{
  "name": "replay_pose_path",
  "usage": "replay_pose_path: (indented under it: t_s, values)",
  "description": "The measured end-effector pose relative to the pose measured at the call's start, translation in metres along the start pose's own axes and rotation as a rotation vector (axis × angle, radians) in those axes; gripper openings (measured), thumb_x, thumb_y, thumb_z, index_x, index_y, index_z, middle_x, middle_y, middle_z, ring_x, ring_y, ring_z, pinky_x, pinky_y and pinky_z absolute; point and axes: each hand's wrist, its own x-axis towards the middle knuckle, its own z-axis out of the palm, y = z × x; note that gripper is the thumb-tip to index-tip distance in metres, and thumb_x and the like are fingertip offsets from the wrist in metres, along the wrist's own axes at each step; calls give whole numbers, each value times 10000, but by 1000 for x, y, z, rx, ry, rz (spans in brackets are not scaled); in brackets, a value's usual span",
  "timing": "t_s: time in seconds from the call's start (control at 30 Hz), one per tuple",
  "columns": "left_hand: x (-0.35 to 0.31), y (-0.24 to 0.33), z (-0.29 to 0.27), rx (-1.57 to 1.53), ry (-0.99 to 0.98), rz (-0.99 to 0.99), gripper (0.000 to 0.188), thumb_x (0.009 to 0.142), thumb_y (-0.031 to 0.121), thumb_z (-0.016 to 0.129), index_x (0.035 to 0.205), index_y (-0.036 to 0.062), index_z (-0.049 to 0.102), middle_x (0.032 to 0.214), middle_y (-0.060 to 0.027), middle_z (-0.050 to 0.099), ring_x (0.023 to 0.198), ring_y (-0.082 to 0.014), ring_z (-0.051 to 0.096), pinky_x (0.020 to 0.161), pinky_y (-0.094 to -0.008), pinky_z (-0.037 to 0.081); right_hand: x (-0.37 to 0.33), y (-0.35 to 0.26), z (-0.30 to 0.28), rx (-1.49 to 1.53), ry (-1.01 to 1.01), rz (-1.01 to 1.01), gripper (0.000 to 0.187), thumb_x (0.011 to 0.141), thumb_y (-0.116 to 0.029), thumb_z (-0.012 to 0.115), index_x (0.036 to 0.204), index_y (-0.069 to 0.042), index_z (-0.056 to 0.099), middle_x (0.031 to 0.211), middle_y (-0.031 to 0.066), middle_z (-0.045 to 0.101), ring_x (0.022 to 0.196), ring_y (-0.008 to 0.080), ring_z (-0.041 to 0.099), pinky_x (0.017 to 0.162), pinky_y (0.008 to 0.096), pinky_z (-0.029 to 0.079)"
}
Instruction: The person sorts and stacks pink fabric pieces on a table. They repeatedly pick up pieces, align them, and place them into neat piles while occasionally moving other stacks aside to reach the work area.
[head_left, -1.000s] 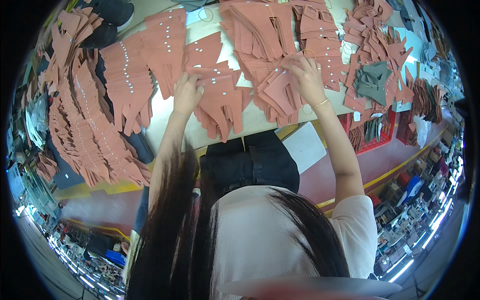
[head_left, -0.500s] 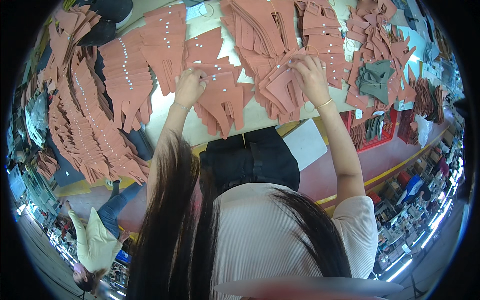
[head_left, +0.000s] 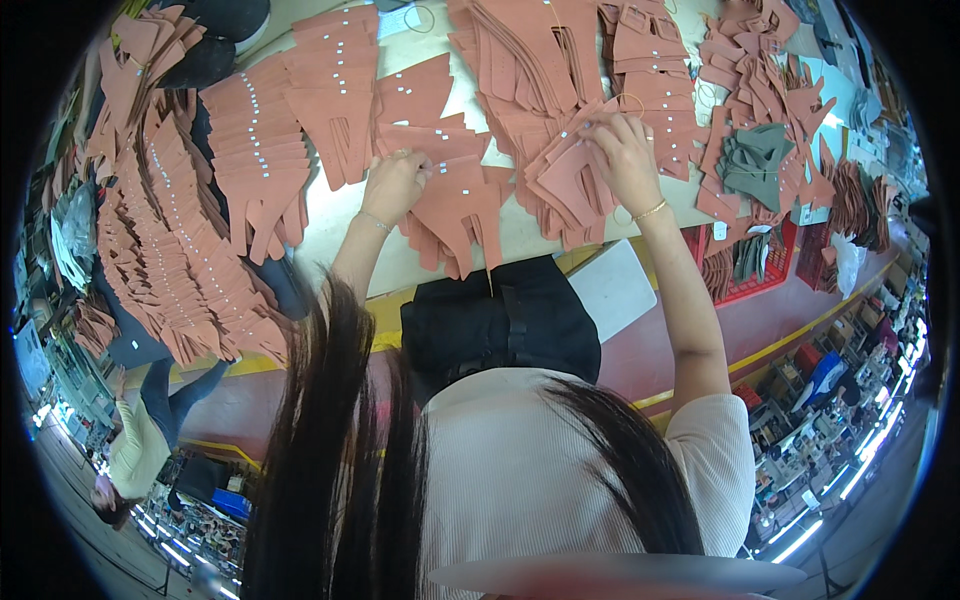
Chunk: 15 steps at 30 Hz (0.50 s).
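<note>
Several flat terracotta-coloured cut pieces with slots, apparently leather, lie fanned in a stack [head_left: 462, 215] at the table's near edge. My left hand [head_left: 396, 186] rests at this stack's upper left, its thumb and fingers closed together beside a small white sticker [head_left: 441, 168]. What they pinch is too small to tell. Right of it, another fanned stack [head_left: 563, 182] of the same pieces lies tilted. Over its upper right edge my right hand [head_left: 627, 158] is closed, fingertips curled down and pressed together. Its fingers hide whatever is between them.
More stickered rows of terracotta pieces [head_left: 262, 150] cover the table [head_left: 335, 225] to the left. A banded green bundle [head_left: 752, 160] lies at the right, above a red crate [head_left: 778, 255]. A white board [head_left: 610, 290] juts below the table edge. Another person [head_left: 140, 440] is at lower left.
My left hand has shifted right over its stack, its fingertips now nearer the sticker. My right hand has stayed nearly in place. The other person has moved farther left.
</note>
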Motion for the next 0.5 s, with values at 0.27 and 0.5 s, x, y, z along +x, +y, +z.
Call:
replay_pose_path:
  t_s: [0.27,0.5]
  values:
    - [14,6,-20,342,248,219,260,817,165,698,1074,130,688,1208,-88,551,1150,-300,486,893,-425,397,2,-1,-1,-22,-32,10,148,810,-101,693,955,-128,689,1081,2,627,1066,228,555,932,403,396]
    - [-3,14,-22,144,178,272,156,823,156,683,951,74,652,943,-100,643,919,-286,609,892,-415,403,1,-1,-2,1,-19,9,141,809,-100,691,948,-127,683,1070,1,625,1055,234,553,925,402,396]
